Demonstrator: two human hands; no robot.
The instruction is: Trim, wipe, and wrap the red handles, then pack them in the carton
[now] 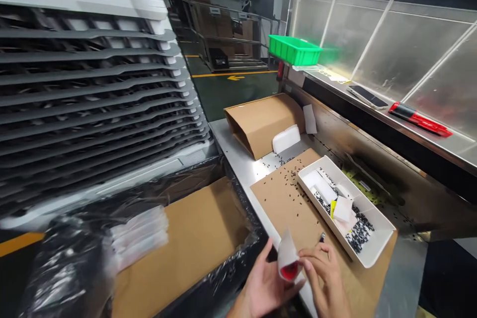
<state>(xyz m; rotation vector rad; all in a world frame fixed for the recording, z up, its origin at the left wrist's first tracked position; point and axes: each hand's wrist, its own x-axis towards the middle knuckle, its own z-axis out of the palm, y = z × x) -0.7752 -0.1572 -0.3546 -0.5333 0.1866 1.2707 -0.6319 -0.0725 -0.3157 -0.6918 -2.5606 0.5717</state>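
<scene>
At the bottom of the head view my left hand (263,285) and my right hand (326,273) meet over the near corner of a brown cardboard sheet (290,203). Between them they pinch a small white packet (287,256) with something red at its lower end. Both hands have their fingers closed on it. A dark pen-like tip (322,236) shows just above my right hand. To the right lies a white tray (376,251) holding white blocks and a heap of small black parts. More black parts are scattered over the cardboard.
A folded cardboard box (261,121) and a white foam block (286,138) lie further back. A plastic-lined carton (194,238) stands at the left beside stacked grey trays (93,84). The upper shelf carries a green bin (294,49), a phone (367,96) and a red tool (419,119).
</scene>
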